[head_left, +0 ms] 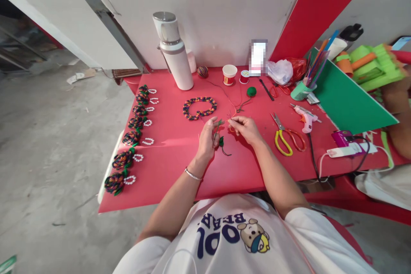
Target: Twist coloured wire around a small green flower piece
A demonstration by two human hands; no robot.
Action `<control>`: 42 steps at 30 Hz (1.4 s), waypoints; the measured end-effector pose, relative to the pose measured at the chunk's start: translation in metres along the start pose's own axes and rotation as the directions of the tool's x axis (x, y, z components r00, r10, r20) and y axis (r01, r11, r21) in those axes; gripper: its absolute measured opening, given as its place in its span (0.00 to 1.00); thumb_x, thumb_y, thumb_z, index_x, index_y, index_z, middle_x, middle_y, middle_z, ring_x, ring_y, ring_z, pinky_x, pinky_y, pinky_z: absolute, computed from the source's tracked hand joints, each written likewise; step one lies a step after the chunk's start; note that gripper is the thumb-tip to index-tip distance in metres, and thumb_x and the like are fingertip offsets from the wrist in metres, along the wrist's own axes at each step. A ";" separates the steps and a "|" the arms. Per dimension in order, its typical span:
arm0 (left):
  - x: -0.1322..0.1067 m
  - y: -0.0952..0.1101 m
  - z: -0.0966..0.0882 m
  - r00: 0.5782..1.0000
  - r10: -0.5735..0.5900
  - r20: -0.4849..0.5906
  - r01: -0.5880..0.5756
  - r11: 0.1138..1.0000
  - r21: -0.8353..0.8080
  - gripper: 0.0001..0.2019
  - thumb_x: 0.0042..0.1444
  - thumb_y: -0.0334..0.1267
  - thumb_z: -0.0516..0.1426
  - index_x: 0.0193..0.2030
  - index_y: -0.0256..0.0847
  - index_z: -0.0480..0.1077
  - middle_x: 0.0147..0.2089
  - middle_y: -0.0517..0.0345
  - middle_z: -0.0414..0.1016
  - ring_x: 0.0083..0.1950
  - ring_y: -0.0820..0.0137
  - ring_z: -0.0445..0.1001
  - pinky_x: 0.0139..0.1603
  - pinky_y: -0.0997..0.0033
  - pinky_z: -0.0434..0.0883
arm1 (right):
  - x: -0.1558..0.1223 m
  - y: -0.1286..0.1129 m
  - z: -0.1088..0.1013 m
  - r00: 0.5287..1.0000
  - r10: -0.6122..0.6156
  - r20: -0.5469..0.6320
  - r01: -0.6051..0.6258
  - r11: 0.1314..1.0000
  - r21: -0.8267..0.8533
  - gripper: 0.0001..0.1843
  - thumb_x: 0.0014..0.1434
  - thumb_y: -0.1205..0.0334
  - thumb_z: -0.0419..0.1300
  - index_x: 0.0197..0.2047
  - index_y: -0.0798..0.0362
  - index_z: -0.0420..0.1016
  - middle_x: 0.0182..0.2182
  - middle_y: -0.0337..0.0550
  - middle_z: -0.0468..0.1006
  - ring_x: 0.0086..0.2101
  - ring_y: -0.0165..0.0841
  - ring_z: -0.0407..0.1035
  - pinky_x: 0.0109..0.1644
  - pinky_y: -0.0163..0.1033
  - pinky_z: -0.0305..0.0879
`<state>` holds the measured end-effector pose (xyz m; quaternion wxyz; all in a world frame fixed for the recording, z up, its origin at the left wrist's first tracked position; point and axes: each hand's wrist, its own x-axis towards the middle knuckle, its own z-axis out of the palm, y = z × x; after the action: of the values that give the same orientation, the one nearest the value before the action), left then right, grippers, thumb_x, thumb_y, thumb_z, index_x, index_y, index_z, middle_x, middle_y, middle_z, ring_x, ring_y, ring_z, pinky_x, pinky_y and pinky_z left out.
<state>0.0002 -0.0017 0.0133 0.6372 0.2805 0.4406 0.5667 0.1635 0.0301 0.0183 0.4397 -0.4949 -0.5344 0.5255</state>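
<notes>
My left hand (208,138) is closed on a small piece of green yarn work (221,141), whose dark tail hangs down toward the table. Facing it, my right hand (246,128) pinches thin orange yarn (234,110) between thumb and fingertips; whether a hook or needle is in there too is too small to tell. That strand runs back over the table toward a multicoloured yarn ball (202,72). Just beyond my hands lies a braided multicoloured ring (199,108). A green yarn ball (251,91) rests behind my right hand.
Along the left edge of the red table (173,162) stand several yarn rosettes (131,138) with white bead loops. A white thermos (176,55), paper cup (229,75) and thread spool (244,77) are at the back. Scissors (284,135), a glue gun (307,118) and a power strip (345,150) lie right.
</notes>
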 end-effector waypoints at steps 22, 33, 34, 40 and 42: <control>-0.003 -0.004 0.004 0.994 -0.105 0.040 0.102 0.991 0.089 0.20 0.43 0.48 0.70 0.37 0.37 0.73 0.25 0.59 0.77 0.14 0.83 0.52 0.16 0.75 0.45 | 0.005 0.014 0.003 0.980 -0.182 -0.083 0.173 0.979 -0.103 0.11 0.57 0.54 0.68 0.41 0.46 0.87 0.40 0.43 0.88 0.42 0.39 0.81 0.52 0.45 0.76; -0.002 -0.006 0.002 0.999 -0.046 -0.025 0.048 0.991 0.126 0.21 0.42 0.52 0.71 0.34 0.36 0.78 0.14 0.65 0.66 0.16 0.77 0.59 0.19 0.75 0.55 | 0.004 0.016 0.000 0.942 -0.323 -0.093 0.297 0.928 -0.224 0.08 0.61 0.55 0.67 0.41 0.43 0.88 0.41 0.43 0.86 0.42 0.38 0.79 0.51 0.44 0.74; -0.002 -0.006 0.002 0.999 -0.047 -0.020 0.049 0.990 0.130 0.21 0.42 0.52 0.71 0.35 0.36 0.78 0.14 0.64 0.66 0.16 0.77 0.60 0.19 0.75 0.55 | 0.004 0.016 0.000 0.938 -0.335 -0.086 0.309 0.923 -0.228 0.08 0.62 0.56 0.67 0.42 0.43 0.88 0.40 0.42 0.86 0.41 0.38 0.78 0.51 0.43 0.74; -0.003 -0.004 0.003 0.997 -0.078 0.027 0.073 0.986 0.147 0.20 0.43 0.50 0.71 0.36 0.36 0.79 0.15 0.64 0.67 0.17 0.76 0.61 0.20 0.75 0.57 | 0.002 0.015 0.002 0.932 -0.361 -0.035 0.339 0.901 -0.270 0.09 0.63 0.56 0.66 0.43 0.41 0.88 0.39 0.42 0.84 0.40 0.37 0.78 0.49 0.42 0.73; -0.004 -0.003 0.003 0.996 -0.081 0.038 0.075 0.986 0.151 0.18 0.42 0.47 0.70 0.36 0.36 0.79 0.16 0.63 0.68 0.17 0.77 0.59 0.20 0.75 0.57 | 0.002 0.016 0.003 0.921 -0.390 -0.023 0.371 0.891 -0.264 0.09 0.63 0.57 0.66 0.43 0.41 0.88 0.38 0.42 0.84 0.40 0.36 0.77 0.47 0.42 0.73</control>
<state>0.0040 -0.0057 0.0131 0.6456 0.3225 0.4784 0.5003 0.1617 0.0306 0.0019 0.4867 -0.4524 -0.6669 0.3373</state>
